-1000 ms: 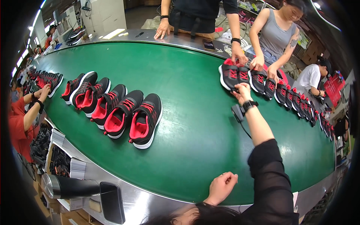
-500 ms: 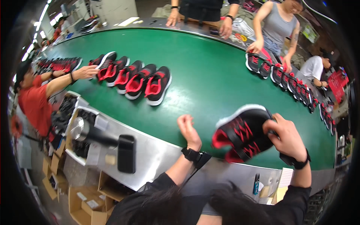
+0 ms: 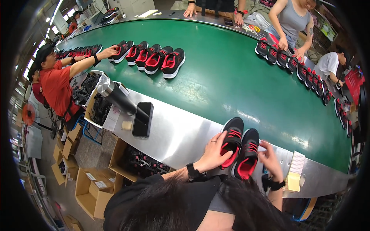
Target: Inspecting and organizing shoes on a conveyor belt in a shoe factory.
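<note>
Currently, the left sneaker [image 3: 232, 140] and right sneaker [image 3: 248, 154] are side by side over the steel desk [image 3: 173, 133], toes toward the green belt [image 3: 208, 88]. Left hand [image 3: 210, 156]: fingers along the outer flank, thumb at the collar, holding the left sneaker. Right hand [image 3: 271, 160]: fingers loosely curled beside the right sneaker; contact cannot be confirmed. Judged light, uppers soft, soles firmer; best gripped at heel or midfoot sides.

left shoe [image 3: 233, 134] is being partly covered by left hand [image 3: 212, 153] | right hand [image 3: 271, 161] is being shown with contact on right shoe [image 3: 249, 149] unclear | opposite co-worker [image 3: 215, 4] is being cut off by upper edge
</note>
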`<move>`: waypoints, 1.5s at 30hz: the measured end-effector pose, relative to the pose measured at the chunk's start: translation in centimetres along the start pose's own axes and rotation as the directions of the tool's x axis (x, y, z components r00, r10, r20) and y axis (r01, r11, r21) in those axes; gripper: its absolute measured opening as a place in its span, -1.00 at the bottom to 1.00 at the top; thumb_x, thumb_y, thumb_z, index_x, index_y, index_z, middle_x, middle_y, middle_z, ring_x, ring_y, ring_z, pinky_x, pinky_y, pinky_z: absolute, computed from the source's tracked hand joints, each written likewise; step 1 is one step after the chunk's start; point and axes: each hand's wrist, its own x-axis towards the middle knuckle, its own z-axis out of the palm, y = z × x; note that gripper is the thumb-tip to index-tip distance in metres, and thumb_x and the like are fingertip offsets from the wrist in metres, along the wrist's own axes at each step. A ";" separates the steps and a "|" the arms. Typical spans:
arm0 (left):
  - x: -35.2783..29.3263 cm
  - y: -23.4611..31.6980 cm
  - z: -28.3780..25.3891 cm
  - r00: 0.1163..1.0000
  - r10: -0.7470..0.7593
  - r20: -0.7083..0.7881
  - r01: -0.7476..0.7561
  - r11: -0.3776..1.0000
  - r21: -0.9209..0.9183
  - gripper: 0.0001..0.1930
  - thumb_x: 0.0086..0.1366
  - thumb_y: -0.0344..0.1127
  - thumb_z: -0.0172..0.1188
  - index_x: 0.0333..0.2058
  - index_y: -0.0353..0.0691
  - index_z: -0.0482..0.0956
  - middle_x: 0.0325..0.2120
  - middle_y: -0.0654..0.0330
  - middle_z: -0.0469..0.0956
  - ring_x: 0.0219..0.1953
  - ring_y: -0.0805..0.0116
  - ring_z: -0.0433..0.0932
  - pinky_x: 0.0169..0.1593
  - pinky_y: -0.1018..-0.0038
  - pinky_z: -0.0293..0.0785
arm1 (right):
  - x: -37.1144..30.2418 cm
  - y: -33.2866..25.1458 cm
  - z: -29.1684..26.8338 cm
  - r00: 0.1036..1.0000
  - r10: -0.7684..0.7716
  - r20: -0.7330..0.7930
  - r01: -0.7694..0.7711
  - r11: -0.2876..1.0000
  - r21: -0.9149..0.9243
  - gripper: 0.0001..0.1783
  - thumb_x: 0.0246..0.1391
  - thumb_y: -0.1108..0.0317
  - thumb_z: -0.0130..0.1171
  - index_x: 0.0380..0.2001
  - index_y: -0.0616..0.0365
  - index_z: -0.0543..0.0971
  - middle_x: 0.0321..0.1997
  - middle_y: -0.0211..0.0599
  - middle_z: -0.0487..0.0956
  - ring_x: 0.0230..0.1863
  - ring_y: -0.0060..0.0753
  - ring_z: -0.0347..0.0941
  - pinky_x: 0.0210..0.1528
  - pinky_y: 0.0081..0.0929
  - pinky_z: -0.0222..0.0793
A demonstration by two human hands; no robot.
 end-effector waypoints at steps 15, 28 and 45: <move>-2.7 2.4 -2.0 0.750 -0.399 0.527 0.645 0.262 -0.718 -0.51 0.10 -0.57 -0.08 0.06 -0.24 0.32 -0.23 0.25 0.51 -0.28 0.58 0.51 -0.21 0.61 0.45 | -3.8 5.1 6.4 0.999 0.032 0.015 -0.034 0.742 0.669 -0.48 0.11 0.51 -0.11 0.18 0.24 0.20 0.12 -0.26 0.38 0.08 -0.47 0.32 0.10 -0.53 0.24; -5.0 4.0 -4.8 0.915 -0.401 0.046 0.304 0.608 -0.734 -0.26 -0.11 -0.65 -0.11 0.18 -0.21 0.15 0.02 0.08 0.24 0.02 0.22 0.33 0.08 0.38 0.32 | -4.4 -1.6 2.5 0.950 -0.276 -0.149 0.307 0.917 0.255 -0.28 -0.16 0.40 0.14 0.18 0.06 0.25 -0.06 -0.36 0.44 -0.01 -0.50 0.30 0.00 -0.49 0.15; -7.6 4.5 -4.6 0.969 0.052 -0.240 0.029 0.947 0.321 -0.33 -0.14 -0.53 0.17 0.08 -0.22 0.32 -0.08 -0.02 0.34 -0.05 0.01 0.38 0.05 0.29 0.31 | -6.8 -1.5 5.3 0.895 -0.400 -0.198 0.234 0.799 -0.553 -0.12 -0.25 0.30 0.35 0.19 0.09 0.19 0.10 -0.11 0.35 0.09 -0.04 0.30 0.09 -0.30 0.25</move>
